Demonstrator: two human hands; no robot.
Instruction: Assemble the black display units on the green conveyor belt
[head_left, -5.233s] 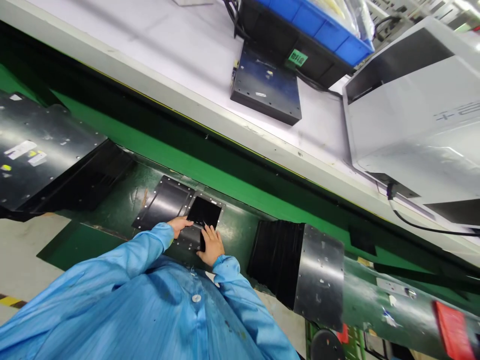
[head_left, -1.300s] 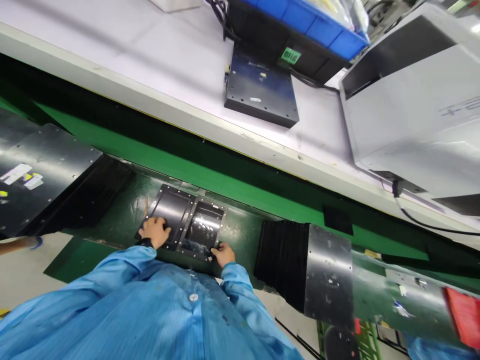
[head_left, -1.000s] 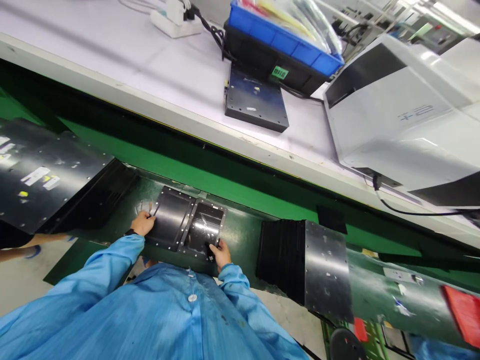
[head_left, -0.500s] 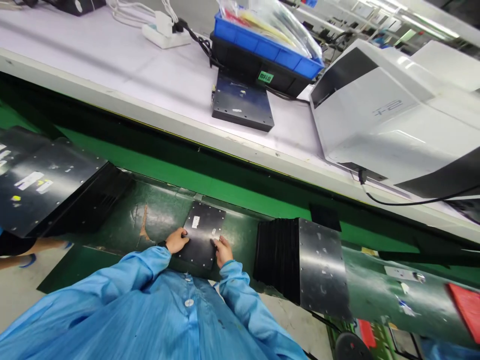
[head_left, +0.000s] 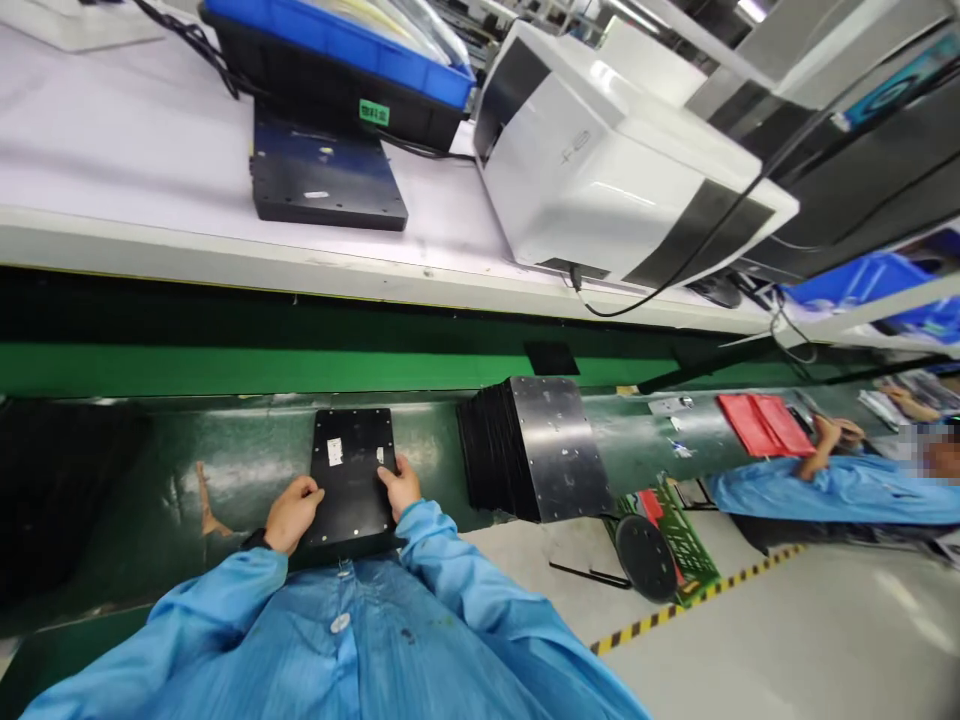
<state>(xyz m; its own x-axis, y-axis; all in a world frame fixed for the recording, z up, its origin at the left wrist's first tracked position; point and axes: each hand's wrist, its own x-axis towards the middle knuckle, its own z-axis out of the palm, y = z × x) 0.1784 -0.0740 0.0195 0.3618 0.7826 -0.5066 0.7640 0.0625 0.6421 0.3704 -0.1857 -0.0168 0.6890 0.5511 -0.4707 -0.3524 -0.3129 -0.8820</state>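
A flat black case (head_left: 352, 490) with small screws around its rim and two white labels lies in front of my body. On its left edge is my left hand (head_left: 295, 513), closed with the thumb near the top face and the fingers curled at the side. My right hand (head_left: 399, 487) grips the right edge, its thumb resting on the top near the smaller label. The underside of the case is hidden. To the right of it a tall stack of black cases (head_left: 559, 450) leans over on the green work surface (head_left: 427, 450).
A white bench (head_left: 187, 245) runs behind, bearing another black case (head_left: 326, 180), a black-and-blue bin (head_left: 337, 75) and a white machine (head_left: 607, 180) with a cable. Dark stacked items (head_left: 67, 490) are at left. A co-worker (head_left: 840, 500) sits at right beyond a round stool (head_left: 645, 558) and red sheets (head_left: 765, 425).
My view has swung to the right, bringing the co-worker and the stool into sight. Both hands stay on the sides of the black case.
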